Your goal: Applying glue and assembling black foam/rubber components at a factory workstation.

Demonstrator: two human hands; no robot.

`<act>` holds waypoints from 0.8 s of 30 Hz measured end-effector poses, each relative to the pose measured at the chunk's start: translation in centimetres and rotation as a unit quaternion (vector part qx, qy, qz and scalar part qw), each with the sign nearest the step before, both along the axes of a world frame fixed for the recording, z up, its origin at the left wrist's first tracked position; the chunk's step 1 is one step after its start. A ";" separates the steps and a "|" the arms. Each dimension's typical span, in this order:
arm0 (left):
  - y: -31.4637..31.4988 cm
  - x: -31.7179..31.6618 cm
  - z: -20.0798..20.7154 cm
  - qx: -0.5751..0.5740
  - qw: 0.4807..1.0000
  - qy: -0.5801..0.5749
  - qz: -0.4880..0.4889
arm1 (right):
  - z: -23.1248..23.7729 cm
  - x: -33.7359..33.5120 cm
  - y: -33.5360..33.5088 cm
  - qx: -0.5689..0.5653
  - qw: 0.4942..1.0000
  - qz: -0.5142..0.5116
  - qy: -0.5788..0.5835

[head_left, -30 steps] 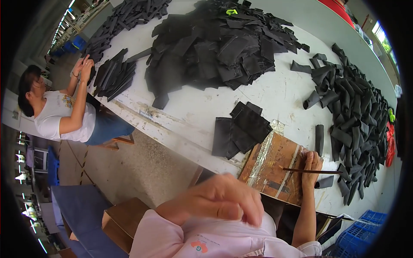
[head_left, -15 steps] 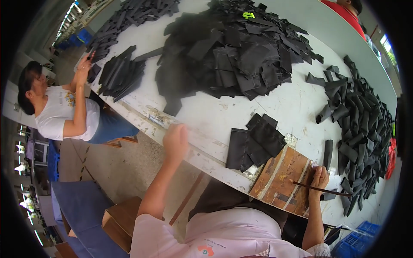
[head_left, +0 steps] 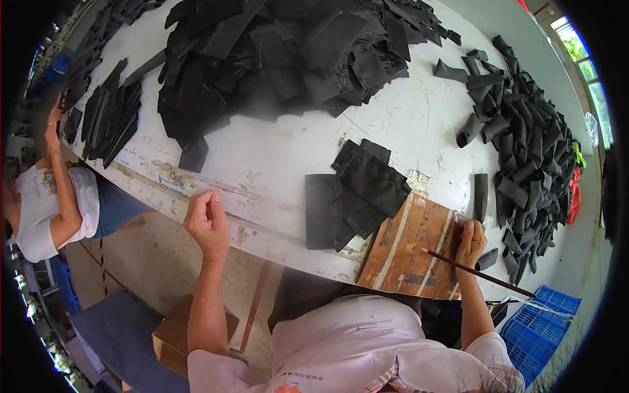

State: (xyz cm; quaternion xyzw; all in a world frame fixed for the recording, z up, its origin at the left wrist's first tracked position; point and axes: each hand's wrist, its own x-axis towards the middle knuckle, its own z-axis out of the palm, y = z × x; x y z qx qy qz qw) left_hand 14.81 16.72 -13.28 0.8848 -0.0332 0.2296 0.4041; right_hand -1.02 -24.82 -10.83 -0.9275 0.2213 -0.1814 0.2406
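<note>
My left hand [head_left: 208,223] is raised near the table's front edge, its fingers curled in with nothing seen in them. To its right lies a small stack of flat black fabric pieces [head_left: 367,190], fanned over one another. At the right edge of a worn wooden board [head_left: 409,249], my right hand [head_left: 470,242] has bent fingers closed together. What they may grip is hidden. A thin brown stick [head_left: 498,280] crosses in front of that wrist, one end over the board. Beyond this hand lies a single black fabric tube [head_left: 480,198].
A big heap of black fabric pieces [head_left: 275,59] covers the table's far middle. Many black tubes [head_left: 531,157] pile up at right. Bundled black strips [head_left: 114,118] lie at far left, near another person [head_left: 56,203]. A blue crate [head_left: 540,331] stands right; a cardboard box [head_left: 180,334] sits below left.
The whole view has swung, so the table things appear further left. My left hand, blurred before, has drawn leftward and closer to me. My right hand stays at the board's edge.
</note>
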 end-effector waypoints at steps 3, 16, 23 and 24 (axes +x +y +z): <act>-0.1 -0.1 -0.1 -0.005 1.000 -0.003 0.002 | -0.2 0.3 0.1 -0.016 1.000 0.015 -0.016; 0.0 0.2 0.0 -0.001 1.000 -0.011 0.002 | -0.1 0.1 -0.5 0.030 1.000 0.004 0.001; 0.0 0.1 -0.2 -0.002 1.000 0.006 0.004 | 0.0 -0.2 -0.6 0.048 0.999 -0.008 0.005; 0.0 0.1 -0.3 -0.002 1.000 0.002 0.001 | -0.1 -0.3 -0.5 0.042 0.999 0.002 -0.006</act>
